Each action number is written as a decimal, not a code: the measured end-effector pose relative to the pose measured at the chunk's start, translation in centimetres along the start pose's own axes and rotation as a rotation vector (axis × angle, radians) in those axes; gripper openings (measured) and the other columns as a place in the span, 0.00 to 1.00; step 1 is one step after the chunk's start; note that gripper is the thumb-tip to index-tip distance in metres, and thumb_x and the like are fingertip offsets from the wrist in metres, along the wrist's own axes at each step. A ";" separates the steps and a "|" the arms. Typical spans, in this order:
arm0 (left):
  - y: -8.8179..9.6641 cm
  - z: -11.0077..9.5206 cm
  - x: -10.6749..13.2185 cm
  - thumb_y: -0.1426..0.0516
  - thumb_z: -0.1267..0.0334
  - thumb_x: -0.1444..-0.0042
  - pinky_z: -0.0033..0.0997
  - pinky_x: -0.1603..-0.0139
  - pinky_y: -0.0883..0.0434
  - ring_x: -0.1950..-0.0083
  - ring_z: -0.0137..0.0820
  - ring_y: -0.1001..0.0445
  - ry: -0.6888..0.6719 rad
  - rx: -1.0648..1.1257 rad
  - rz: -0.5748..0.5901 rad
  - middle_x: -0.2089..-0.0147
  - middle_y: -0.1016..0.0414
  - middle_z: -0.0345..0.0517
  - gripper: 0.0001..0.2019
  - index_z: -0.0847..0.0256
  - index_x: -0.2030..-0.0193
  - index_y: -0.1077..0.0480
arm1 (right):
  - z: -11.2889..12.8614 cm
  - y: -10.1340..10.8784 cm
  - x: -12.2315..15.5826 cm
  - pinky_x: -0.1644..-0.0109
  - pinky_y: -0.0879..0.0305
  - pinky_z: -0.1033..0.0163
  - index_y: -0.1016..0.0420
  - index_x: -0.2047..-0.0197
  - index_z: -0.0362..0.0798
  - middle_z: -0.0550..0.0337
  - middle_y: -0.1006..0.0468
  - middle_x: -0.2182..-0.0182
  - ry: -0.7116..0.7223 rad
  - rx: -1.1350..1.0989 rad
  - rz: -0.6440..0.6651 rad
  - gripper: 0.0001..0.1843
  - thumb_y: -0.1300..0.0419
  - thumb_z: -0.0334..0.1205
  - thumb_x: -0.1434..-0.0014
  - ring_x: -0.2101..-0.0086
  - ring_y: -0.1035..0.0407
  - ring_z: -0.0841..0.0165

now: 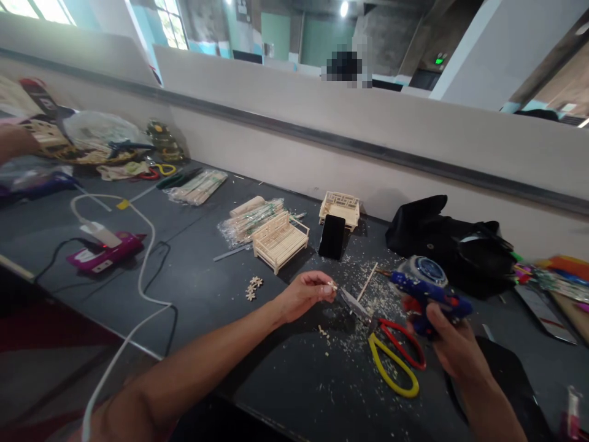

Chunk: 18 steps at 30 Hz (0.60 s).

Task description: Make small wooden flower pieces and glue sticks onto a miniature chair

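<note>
My left hand (309,294) pinches a small pale wooden piece (334,286) between thumb and fingertips. Wrapped round the handle of a blue glue gun (427,291) is my right hand (444,334); the nozzle points left. Between the hands lie scissors (391,347) with one red and one yellow handle, their blades toward my left hand. A thin stick (368,281) rests near the nozzle among scattered wood chips. Left of my hand sit several small flower-shaped wooden pieces (253,287). Beyond them stands a miniature wooden bench (280,242).
A second miniature bench (340,209) stands behind a phone (332,237). Bagged sticks (251,215) lie at the middle back, a black bag (442,239) at the right. A white cable (151,245) runs from a purple power strip (108,252). Another person's hand (18,142) reaches in far left.
</note>
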<state>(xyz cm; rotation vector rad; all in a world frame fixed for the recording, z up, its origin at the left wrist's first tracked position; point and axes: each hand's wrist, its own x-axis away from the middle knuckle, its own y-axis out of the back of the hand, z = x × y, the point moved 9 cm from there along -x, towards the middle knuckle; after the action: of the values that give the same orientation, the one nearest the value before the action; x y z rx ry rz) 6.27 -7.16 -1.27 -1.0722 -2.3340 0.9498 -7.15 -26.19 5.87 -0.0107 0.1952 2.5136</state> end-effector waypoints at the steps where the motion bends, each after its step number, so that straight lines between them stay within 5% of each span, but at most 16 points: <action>1: 0.0 0.0 0.0 0.24 0.60 0.70 0.25 0.66 0.30 0.73 0.24 0.26 -0.003 -0.010 0.000 0.74 0.22 0.40 0.16 0.63 0.74 0.22 | -0.3 -0.4 0.6 0.76 0.30 0.60 0.20 0.69 0.49 0.55 0.20 0.76 -0.022 0.006 0.007 0.24 0.33 0.63 0.54 0.80 0.30 0.65; 11: 0.0 0.0 0.1 0.25 0.56 0.69 0.27 0.65 0.34 0.73 0.25 0.30 -0.017 -0.164 -0.003 0.77 0.25 0.40 0.18 0.64 0.74 0.23 | 0.2 -3.5 1.9 0.66 0.24 0.58 0.18 0.71 0.48 0.52 0.17 0.74 -0.008 0.159 0.138 0.25 0.33 0.64 0.55 0.71 0.23 0.58; 18: 0.2 0.1 0.1 0.25 0.55 0.71 0.28 0.65 0.35 0.74 0.25 0.31 -0.006 -0.202 -0.039 0.77 0.25 0.39 0.19 0.64 0.75 0.23 | 0.1 -4.0 1.9 0.68 0.26 0.61 0.19 0.71 0.47 0.53 0.19 0.75 0.013 0.265 0.210 0.25 0.34 0.63 0.52 0.72 0.25 0.60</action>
<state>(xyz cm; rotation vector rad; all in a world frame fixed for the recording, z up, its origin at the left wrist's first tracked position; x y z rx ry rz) 6.24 -7.01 -1.46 -1.0958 -2.4880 0.7152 -6.34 -21.89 5.33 0.1061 0.5587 2.6754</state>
